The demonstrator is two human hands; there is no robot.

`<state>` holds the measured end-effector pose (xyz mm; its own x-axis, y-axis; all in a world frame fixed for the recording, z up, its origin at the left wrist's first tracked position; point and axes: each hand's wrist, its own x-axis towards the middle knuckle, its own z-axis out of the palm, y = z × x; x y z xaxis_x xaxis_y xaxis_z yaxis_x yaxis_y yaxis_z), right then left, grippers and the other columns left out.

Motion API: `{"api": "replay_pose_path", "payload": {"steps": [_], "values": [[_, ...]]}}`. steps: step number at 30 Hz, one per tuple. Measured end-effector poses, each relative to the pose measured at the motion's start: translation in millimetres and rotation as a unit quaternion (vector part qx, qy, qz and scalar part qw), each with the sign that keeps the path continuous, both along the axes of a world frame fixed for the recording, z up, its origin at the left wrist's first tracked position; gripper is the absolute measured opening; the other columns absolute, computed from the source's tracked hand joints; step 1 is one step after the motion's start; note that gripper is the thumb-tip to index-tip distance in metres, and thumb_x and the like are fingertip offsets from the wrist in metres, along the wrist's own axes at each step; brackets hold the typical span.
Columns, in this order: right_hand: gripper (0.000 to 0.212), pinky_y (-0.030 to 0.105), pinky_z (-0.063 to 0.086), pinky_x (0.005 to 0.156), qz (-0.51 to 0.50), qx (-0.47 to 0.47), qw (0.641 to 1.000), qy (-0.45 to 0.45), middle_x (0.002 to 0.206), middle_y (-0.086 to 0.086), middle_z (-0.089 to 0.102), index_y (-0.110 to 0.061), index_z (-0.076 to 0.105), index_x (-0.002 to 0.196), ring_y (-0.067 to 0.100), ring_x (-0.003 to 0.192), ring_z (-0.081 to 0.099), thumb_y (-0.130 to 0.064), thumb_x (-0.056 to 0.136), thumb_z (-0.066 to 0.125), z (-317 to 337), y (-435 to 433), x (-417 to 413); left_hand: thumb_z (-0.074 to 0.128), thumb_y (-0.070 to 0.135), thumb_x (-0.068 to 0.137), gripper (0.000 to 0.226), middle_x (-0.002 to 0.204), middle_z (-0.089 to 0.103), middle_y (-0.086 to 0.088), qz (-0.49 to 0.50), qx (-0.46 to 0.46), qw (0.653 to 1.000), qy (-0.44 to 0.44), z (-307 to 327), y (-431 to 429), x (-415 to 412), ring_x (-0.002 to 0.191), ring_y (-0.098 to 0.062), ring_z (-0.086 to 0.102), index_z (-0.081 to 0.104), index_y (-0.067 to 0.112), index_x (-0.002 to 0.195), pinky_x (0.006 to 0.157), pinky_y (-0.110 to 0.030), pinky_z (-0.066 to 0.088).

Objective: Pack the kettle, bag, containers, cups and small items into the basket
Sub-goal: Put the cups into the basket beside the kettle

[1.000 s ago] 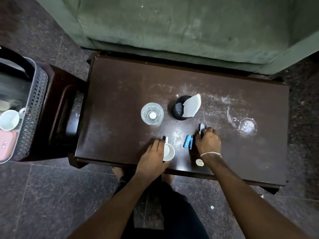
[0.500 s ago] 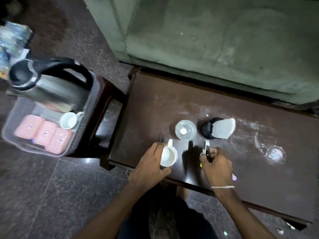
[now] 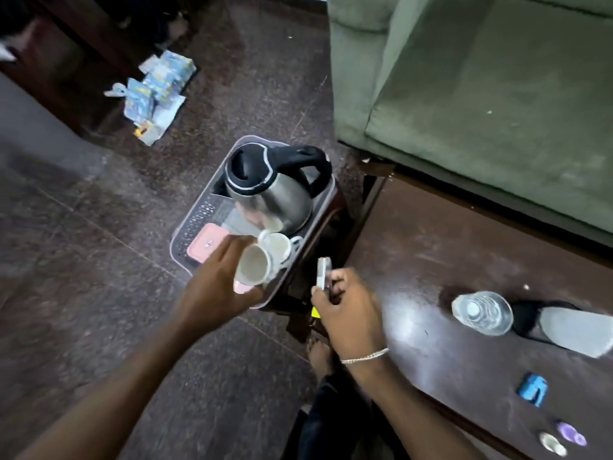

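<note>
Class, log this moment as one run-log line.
left hand: white cup over basket | right hand: small metal item | kettle: packed

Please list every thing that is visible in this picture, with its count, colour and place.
kettle: 1, steel and black, in basket
basket: 1, grey, on dark stool
containers: pink, count unclear, in basket
cups: 2, white, one in basket, one in left hand
water bottle: 1, clear, on table
table: 1, dark brown, right
blue item: 1, on table
sofa: 1, green, behind table
left hand: holds cup over basket
right hand: holds small silver item
</note>
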<state>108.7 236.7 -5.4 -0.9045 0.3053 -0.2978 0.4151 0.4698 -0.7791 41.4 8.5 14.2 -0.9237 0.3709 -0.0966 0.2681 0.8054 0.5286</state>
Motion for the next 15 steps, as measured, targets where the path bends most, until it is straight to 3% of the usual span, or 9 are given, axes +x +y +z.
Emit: {"api": "replay_pose_path", "payload": {"steps": [6,11,15], "values": [[0.039,0.041,0.048,0.070,0.093,0.018,0.995,0.009,0.097,0.007,0.069,-0.023,0.051,0.116,0.032,0.090,0.064,-0.034,0.080,0.065,-4.9,-89.0,-39.2,0.067,0.040,0.069,0.074,0.129,0.061,-0.013,0.037,-0.041,0.998,-0.015,-6.3,-74.7,-54.3,0.113,-0.034,0.064,0.055,0.006,0.133,0.094,-0.044,0.054],[0.043,0.041,0.049,0.067,0.167,0.113,0.979,-0.010,0.103,0.013,0.064,-0.013,0.048,0.124,0.038,0.090,0.065,-0.031,0.087,0.058,-22.7,-134.0,-55.0,0.087,0.023,0.069,0.077,0.130,0.060,-0.010,0.016,-0.077,0.996,-0.046,-27.5,-98.4,-94.4,0.109,-0.031,0.064,0.054,0.011,0.138,0.082,-0.029,0.044],[0.042,0.040,0.054,0.068,0.199,0.166,0.965,-0.036,0.105,0.014,0.063,-0.010,0.050,0.124,0.035,0.092,0.068,-0.029,0.088,0.059,-34.1,-147.1,-58.5,0.089,0.009,0.068,0.078,0.133,0.060,-0.015,0.001,-0.079,0.995,-0.064,-46.8,-100.2,-121.5,0.113,-0.036,0.064,0.055,0.005,0.138,0.087,-0.031,0.045]]}}
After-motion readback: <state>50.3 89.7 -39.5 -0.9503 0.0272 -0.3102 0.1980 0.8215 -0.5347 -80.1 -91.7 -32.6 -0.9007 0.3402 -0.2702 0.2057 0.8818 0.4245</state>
